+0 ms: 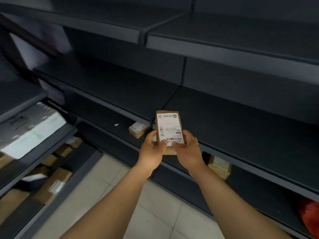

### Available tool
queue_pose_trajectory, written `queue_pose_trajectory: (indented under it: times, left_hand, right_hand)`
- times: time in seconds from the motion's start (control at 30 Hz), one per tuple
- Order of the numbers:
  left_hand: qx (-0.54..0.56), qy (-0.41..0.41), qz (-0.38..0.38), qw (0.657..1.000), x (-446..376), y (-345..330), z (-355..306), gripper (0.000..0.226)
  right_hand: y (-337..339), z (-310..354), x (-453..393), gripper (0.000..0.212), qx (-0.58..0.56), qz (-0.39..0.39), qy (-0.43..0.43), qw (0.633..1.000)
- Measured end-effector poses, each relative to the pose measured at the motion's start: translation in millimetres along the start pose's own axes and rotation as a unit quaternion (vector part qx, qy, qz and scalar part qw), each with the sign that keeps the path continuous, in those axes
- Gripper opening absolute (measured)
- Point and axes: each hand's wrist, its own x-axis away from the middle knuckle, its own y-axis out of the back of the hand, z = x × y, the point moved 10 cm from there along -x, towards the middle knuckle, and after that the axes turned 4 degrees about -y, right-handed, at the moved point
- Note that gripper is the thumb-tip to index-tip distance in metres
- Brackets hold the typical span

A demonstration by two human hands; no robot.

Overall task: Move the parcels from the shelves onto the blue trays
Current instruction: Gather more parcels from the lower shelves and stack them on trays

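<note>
Two hands hold a small parcel before dark metal shelving in a storeroom

Dark grey shelves (241, 118) fill the view from nine o'clock round to three o'clock, with a pale tiled floor (155, 213) at six o'clock. At nine o'clock a large white package (32, 128) lies on a side shelf, with brown boxes (51, 185) on the tiers below it. At centre, a brown parcel (169, 128) with a white barcode label is gripped by the left hand (151, 150) and right hand (188, 150), fingers curled round its lower sides, thumbs on the label. Just behind it at ten o'clock, a small box (138, 129) sits on a shelf; another box (220, 167) lies at four o'clock
</note>
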Motion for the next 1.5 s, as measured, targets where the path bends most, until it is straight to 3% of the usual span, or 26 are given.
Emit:
queue_pose_trajectory:
  times: [0.27, 0.5, 0.63, 0.97, 1.27, 1.5]
  left_hand:
    - [0.050, 0.048, -0.088, 0.994, -9, 134, 60, 0.043]
    - [0.099, 0.091, -0.149, 0.980, -33, 195, 102, 0.046]
    - [0.106, 0.113, -0.179, 0.972, -62, 218, 131, 0.048]
    - [0.105, 0.139, -0.217, 0.960, -168, 245, 203, 0.043]
    - [0.147, 0.139, -0.209, 0.957, -235, 240, 267, 0.042]
    - [0.152, 0.141, -0.201, 0.957, -254, 247, 299, 0.042]
  right_hand:
    - [-142, 32, 14, 0.050, -0.011, 0.092, -0.004, 0.996]
    - [-232, 31, -14, 0.047, 0.038, 0.166, -0.014, 0.985]
    - [-276, 19, -48, 0.061, 0.062, 0.177, -0.041, 0.981]
    - [-348, -14, -181, 0.078, 0.161, 0.112, -0.089, 0.977]
    - [-386, -73, -283, 0.104, 0.336, 0.037, -0.141, 0.931]
    - [-400, -99, -331, 0.106, 0.341, -0.022, -0.209, 0.916]
